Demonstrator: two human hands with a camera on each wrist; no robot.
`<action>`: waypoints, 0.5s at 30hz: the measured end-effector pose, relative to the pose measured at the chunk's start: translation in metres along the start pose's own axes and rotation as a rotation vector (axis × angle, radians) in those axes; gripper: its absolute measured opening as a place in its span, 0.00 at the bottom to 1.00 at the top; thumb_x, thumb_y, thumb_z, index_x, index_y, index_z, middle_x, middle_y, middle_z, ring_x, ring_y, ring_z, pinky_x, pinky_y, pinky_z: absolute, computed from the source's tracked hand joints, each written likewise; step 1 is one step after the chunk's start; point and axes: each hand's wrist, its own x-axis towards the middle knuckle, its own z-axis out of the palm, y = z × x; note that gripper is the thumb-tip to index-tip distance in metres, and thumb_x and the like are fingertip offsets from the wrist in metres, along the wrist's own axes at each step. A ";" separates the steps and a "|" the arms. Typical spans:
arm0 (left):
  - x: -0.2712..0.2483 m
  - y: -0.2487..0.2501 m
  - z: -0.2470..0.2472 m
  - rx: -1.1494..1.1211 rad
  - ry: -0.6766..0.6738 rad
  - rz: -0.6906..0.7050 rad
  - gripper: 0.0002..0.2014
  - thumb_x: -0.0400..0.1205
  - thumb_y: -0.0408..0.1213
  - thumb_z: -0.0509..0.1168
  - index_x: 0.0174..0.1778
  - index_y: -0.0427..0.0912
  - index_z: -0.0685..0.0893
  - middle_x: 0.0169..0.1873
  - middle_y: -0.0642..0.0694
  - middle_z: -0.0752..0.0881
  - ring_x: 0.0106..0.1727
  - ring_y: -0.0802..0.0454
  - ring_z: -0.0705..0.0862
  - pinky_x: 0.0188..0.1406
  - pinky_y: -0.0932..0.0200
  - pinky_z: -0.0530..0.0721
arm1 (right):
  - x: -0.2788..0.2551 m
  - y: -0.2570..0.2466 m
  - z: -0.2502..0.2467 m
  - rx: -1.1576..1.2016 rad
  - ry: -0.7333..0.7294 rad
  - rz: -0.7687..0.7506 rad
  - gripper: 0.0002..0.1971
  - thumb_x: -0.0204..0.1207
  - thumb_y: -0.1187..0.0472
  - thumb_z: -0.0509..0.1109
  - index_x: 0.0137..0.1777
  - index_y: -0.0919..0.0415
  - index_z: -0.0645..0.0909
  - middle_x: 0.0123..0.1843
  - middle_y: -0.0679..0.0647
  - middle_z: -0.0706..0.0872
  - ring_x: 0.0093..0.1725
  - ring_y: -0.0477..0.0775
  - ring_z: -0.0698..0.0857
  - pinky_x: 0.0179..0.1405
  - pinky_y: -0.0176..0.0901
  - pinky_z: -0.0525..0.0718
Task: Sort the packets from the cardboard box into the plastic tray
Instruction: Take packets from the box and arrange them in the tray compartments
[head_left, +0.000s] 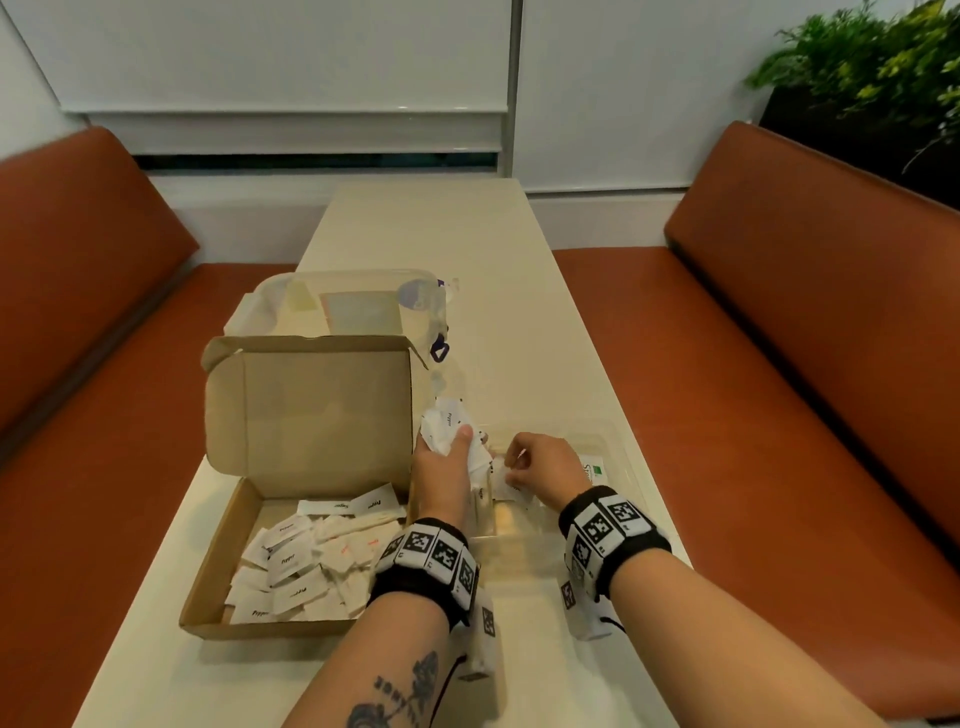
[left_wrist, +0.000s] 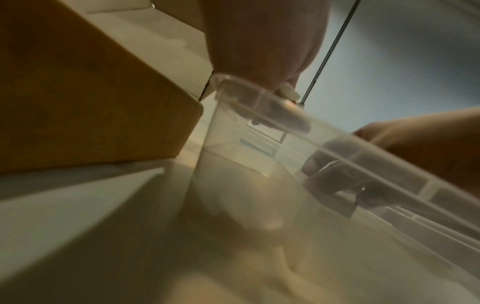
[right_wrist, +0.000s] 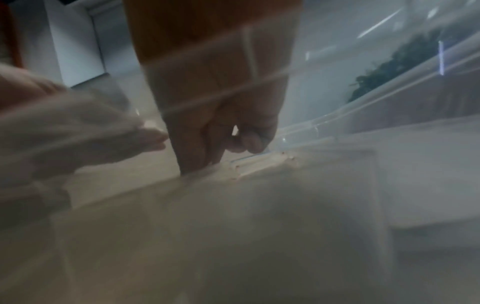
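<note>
An open cardboard box (head_left: 215, 577) at the left holds several white packets (head_left: 311, 551). Just right of it stands the clear plastic tray (head_left: 621, 447), whose rim (left_wrist: 285, 115) crosses the left wrist view. My left hand (head_left: 452, 441) hovers over the tray's left end and grips a crumpled bundle of white packets (head_left: 441, 418). My right hand (head_left: 514, 467) reaches down into the tray, its fingers curled, and pinches a single white packet (head_left: 505, 482). Seen through the tray wall, the right fingers (right_wrist: 197, 144) touch the tray floor, with the left hand's bundle (right_wrist: 64, 139) blurred beside them.
The box's lid (head_left: 311, 410) stands upright behind the packets. A clear plastic lid or container (head_left: 363, 306) lies behind the box. The cream table (head_left: 426, 228) runs away from me between two orange benches (head_left: 779, 364). A plant (head_left: 872, 73) stands at the far right.
</note>
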 end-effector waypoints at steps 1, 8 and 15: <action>0.000 0.000 0.000 0.001 -0.005 -0.001 0.13 0.78 0.46 0.70 0.56 0.51 0.79 0.48 0.48 0.88 0.51 0.44 0.86 0.58 0.45 0.84 | 0.001 0.001 0.001 -0.058 -0.021 -0.012 0.06 0.69 0.67 0.72 0.42 0.56 0.84 0.42 0.52 0.88 0.43 0.51 0.84 0.43 0.39 0.80; -0.003 0.003 0.004 -0.049 -0.046 0.021 0.17 0.81 0.35 0.68 0.65 0.36 0.79 0.56 0.40 0.86 0.55 0.43 0.85 0.52 0.57 0.81 | 0.003 -0.002 0.001 -0.134 -0.101 -0.108 0.04 0.70 0.63 0.75 0.43 0.56 0.90 0.43 0.50 0.91 0.44 0.48 0.86 0.43 0.33 0.72; -0.001 0.005 0.004 -0.082 -0.013 0.029 0.18 0.81 0.36 0.68 0.67 0.39 0.78 0.53 0.42 0.87 0.51 0.47 0.86 0.50 0.59 0.84 | 0.001 0.004 -0.005 -0.175 -0.023 -0.160 0.11 0.72 0.61 0.75 0.54 0.52 0.88 0.50 0.50 0.85 0.52 0.50 0.80 0.46 0.38 0.71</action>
